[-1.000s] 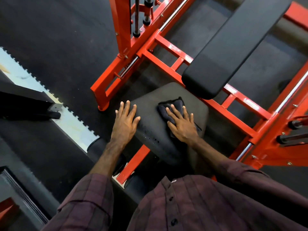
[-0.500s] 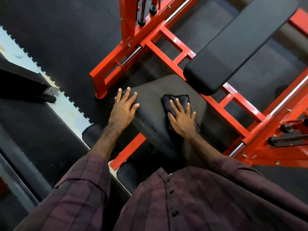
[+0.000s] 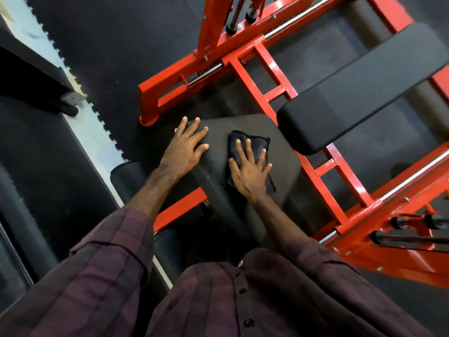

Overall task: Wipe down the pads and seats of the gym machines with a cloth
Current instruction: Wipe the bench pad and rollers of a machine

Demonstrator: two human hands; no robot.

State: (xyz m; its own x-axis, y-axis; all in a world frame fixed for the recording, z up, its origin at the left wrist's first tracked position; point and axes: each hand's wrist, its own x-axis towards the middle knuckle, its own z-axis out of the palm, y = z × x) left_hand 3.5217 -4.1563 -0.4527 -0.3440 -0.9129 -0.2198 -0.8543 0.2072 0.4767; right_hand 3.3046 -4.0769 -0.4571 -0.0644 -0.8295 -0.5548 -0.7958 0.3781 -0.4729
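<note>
Frame centre: your right hand (image 3: 250,170) is pressing the dark cloth (image 3: 252,143) flat-fingered onto the seat pad (image 3: 281,164); your left hand (image 3: 185,148) is resting splayed, holding nothing, on the pad's left edge.

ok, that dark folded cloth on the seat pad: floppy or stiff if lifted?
Probably floppy: the dark folded cloth lies in soft creases under the flat right hand. Likely light. Droplets on the black seat pad suggest it may be damp and drag.
</note>
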